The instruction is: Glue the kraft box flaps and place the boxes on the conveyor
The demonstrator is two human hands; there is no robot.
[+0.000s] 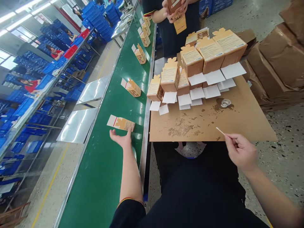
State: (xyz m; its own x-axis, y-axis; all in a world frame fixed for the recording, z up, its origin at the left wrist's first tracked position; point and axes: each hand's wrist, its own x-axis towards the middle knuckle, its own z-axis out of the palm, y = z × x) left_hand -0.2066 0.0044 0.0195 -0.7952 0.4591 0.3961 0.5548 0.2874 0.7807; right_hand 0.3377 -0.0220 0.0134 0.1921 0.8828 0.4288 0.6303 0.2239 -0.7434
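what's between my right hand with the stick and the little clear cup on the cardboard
In the head view, only bare cardboard sheet with dried brown stains lies between the right hand holding the thin stick and the small clear cup.

Carton on belt, left of board; stack behind.

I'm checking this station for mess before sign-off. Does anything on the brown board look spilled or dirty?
Yes. The cardboard board carries dark blotchy stains across its near half and around the small clear dish, like dried drips. The right hand holds a thin stick just above them.
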